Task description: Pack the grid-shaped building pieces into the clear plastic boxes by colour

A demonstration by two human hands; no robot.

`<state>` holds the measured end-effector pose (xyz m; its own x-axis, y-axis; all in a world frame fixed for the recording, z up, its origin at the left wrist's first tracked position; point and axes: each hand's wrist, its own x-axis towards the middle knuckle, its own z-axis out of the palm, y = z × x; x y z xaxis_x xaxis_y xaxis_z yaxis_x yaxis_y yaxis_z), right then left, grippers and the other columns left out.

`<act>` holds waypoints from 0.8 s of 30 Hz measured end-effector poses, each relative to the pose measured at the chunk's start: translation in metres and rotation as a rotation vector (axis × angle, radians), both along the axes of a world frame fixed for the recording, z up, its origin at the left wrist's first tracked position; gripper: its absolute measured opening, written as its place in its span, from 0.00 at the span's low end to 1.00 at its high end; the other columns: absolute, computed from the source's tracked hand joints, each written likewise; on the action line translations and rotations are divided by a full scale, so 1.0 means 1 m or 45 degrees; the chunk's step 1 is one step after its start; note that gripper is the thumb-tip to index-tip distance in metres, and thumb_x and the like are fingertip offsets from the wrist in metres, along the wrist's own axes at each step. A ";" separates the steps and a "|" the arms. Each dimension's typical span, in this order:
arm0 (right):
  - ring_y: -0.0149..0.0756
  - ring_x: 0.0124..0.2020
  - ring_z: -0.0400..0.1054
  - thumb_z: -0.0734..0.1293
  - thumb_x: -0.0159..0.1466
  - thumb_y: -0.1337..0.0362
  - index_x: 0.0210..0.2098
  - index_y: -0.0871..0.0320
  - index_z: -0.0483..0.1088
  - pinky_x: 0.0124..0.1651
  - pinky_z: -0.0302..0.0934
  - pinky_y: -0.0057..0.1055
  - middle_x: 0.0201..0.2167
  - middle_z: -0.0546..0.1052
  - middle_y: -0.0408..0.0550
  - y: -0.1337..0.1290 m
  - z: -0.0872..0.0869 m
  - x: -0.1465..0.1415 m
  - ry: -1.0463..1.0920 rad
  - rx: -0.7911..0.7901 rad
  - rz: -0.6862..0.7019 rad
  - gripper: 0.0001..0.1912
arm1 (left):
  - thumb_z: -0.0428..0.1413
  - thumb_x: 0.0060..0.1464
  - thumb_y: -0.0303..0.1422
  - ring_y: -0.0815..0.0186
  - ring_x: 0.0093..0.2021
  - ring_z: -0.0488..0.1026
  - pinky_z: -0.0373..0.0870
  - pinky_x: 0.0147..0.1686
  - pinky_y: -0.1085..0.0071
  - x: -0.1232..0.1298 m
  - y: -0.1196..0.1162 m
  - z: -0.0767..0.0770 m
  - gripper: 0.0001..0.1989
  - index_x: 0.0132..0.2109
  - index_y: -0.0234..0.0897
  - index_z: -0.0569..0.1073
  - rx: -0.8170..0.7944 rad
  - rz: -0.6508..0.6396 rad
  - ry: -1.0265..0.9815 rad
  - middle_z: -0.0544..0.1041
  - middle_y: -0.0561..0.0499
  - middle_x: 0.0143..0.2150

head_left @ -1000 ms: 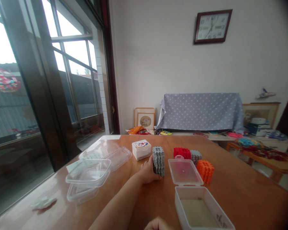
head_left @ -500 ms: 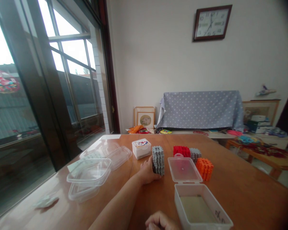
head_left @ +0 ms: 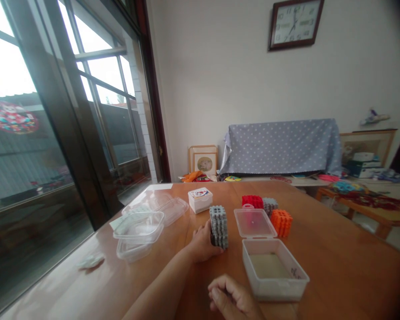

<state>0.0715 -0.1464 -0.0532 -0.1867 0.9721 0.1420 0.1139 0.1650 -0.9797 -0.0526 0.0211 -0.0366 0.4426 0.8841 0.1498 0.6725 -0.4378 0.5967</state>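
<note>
1. the step in hand, as we judge it, is a steady hold: our left hand [head_left: 202, 244] is wrapped about the left side of the tall grey block [head_left: 219, 226], its thumb reaching along the lower front.
2. the tall grey block stands roughly upright over the wooden table [head_left: 340, 271], to the left of the open box [head_left: 273, 291]; we cannot tell whether its base touches the wood.
3. our right hand [head_left: 235, 297] is near the table's front edge with fingers curled in and thumb alongside; we cannot tell whether anything small is tucked inside. it lies just left of the open box, apart from the tall grey block.
4. the box's hinged lid [head_left: 256, 223] is folded back. beyond it we see the red block [head_left: 252, 201], the second grey block [head_left: 270, 204] and the orange block [head_left: 281, 223].
5. off to the left are the small white box [head_left: 200, 202] and the clear tubs [head_left: 138, 227].
6. in our judgement, any next move with the tall grey block calls for a firm, even grip, since its narrow, layered shape could tip.
</note>
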 end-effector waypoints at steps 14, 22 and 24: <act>0.37 0.38 0.69 0.61 0.70 0.50 0.38 0.56 0.73 0.43 0.62 0.32 0.33 0.74 0.45 -0.055 0.047 0.022 0.064 0.154 -0.133 0.18 | 0.66 0.41 0.44 0.47 0.56 0.68 0.61 0.55 0.54 -0.009 -0.081 0.008 0.42 0.61 0.44 0.59 0.046 0.046 0.154 0.73 0.45 0.54; 0.38 0.36 0.71 0.64 0.67 0.45 0.42 0.57 0.74 0.40 0.64 0.32 0.34 0.78 0.48 -0.063 0.052 0.084 0.172 0.193 -0.643 0.21 | 0.66 0.40 0.42 0.46 0.59 0.66 0.59 0.58 0.53 -0.006 -0.097 0.004 0.45 0.64 0.43 0.56 0.023 0.061 0.150 0.72 0.44 0.56; 0.39 0.36 0.71 0.65 0.66 0.45 0.43 0.56 0.74 0.38 0.64 0.31 0.36 0.79 0.49 -0.061 0.050 0.105 0.219 0.210 -0.821 0.21 | 0.66 0.40 0.41 0.46 0.59 0.66 0.59 0.58 0.52 -0.005 -0.098 0.004 0.46 0.64 0.43 0.55 0.013 0.071 0.142 0.71 0.43 0.56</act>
